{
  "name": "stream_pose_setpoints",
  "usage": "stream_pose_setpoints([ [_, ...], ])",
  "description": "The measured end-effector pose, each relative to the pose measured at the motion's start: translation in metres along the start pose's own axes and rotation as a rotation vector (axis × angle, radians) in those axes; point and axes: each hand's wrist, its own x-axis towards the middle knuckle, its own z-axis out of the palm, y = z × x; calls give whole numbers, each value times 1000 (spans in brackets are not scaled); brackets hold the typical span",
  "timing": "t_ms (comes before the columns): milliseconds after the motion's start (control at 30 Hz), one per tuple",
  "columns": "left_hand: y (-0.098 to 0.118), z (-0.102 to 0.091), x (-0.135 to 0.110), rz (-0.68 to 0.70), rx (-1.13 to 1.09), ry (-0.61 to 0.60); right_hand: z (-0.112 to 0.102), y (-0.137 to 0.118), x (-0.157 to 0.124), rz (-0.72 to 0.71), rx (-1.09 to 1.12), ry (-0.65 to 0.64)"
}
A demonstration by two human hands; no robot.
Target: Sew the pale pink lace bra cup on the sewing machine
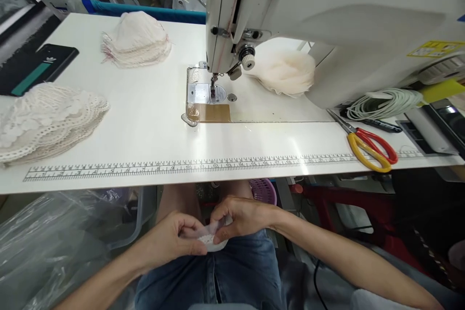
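Note:
Above my lap, both hands hold one small whitish piece of fabric point(217, 246), curved and partly sheer, with a textured white patch. My left hand point(176, 238) pinches its left end between thumb and fingers. On the other side, my right hand point(238, 220) grips the upper right part, with the thumb pressed on its front. Fingers cover much of the piece. Both hands are below the front edge of the white sewing table point(145, 140), apart from it. Beyond the edge stands a sewing machine point(212, 85), its needle area bare of fabric.
Stacked lace pieces point(47, 121) and pale fabric cups point(138, 41) lie at left. A peach fabric pile point(285, 72) sits under the machine arm. Scissors point(370, 150) and coiled cord point(385, 102) lie right. A printed ruler point(189, 167) runs along the edge; clear plastic point(54, 247) hangs lower left.

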Motion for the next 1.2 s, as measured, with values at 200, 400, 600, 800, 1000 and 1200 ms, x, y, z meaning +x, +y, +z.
stream_pose_setpoints([
  [200, -3, 2, 8, -26, -9, 72, -5, -1, -2, 59, 37, -9],
  [400, -5, -3, 6, -70, -8, 83, -13, 7, -6, 134, 110, -61],
  [600, -10, -6, 5, -87, -27, 83, -16, 10, -9, 100, 128, -65],
  [800, -15, -9, 5, -96, -64, 67, -17, 10, -10, 75, 128, -74],
  [1000, -19, -10, 3, -101, -136, 38, -16, 10, -10, 87, 111, -94],
  [1200, -25, -9, 0, -93, -225, 10, -12, 10, -9, 77, 93, -43],
])
